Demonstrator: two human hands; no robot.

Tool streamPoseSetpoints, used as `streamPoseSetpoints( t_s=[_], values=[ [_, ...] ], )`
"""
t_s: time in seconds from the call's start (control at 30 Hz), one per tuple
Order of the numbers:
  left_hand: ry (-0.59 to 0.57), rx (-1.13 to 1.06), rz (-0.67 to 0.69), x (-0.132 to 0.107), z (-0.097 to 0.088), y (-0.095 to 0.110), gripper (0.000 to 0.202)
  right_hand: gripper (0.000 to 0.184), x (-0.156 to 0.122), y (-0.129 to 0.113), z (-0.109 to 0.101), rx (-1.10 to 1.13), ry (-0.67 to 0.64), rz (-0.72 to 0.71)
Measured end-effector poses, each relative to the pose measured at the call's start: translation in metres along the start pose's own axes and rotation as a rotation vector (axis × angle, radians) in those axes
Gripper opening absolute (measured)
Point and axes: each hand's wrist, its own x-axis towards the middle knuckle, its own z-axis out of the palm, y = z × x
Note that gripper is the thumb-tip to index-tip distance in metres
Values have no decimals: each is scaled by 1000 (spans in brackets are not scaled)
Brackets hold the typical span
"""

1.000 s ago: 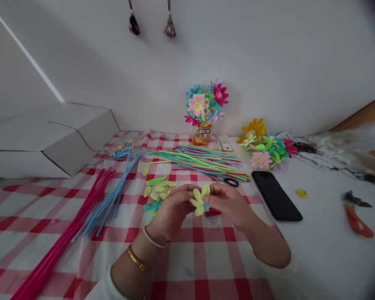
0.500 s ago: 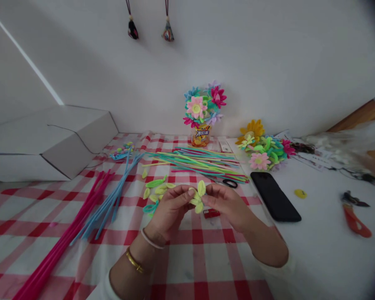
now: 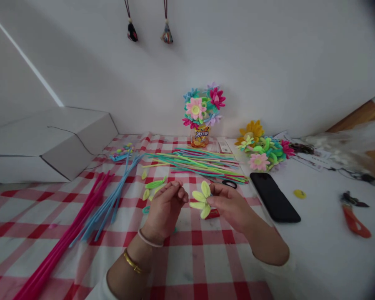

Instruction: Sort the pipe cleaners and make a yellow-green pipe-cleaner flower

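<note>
Pinched in my right hand (image 3: 229, 204) is a pale yellow pipe-cleaner flower (image 3: 200, 199), its several looped petals fanned out to the left. My left hand (image 3: 168, 204) is just left of the petals, apart from them, with curled fingers and thumb drawn together and nothing visible in them. Partly hidden behind that hand lie loose yellow petal loops (image 3: 146, 194), a green loop (image 3: 154, 183) and a teal loop (image 3: 146, 210). A small red object (image 3: 213, 214) rests on the cloth beneath the flower.
Mixed pipe cleaners (image 3: 200, 164) lie beyond my hands, beside black-handled scissors (image 3: 229, 183). Blue stems (image 3: 112, 204) and magenta stems (image 3: 71, 233) lie left, near a white box (image 3: 75, 143). A flower-filled container (image 3: 200, 137) stands at the back; a phone (image 3: 275, 198) and orange-handled pliers (image 3: 355, 221) lie right.
My left hand has let go of the yellow flower and drawn slightly left. The flower stays in my right hand, now turned so its petals spread into view.
</note>
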Motion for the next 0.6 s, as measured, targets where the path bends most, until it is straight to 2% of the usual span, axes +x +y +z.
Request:
streamPoseSetpoints(
  t_s=[0.27,0.4,0.53,0.6],
  values=[
    [44,83,87,0,4,-4,28,16,0,-2,-6,16,-42,-50],
    [-17,207,111,-1,3,-4,43,14,-2,-6,-7,-7,-60,-37],
    [-215,272,-70,-5,-1,-4,28,15,-4,-9,-7,-66,-122,14],
    [-279,293,-161,-7,-3,-4,20,19,-4,-10,-7,-119,-122,44]
  ],
)
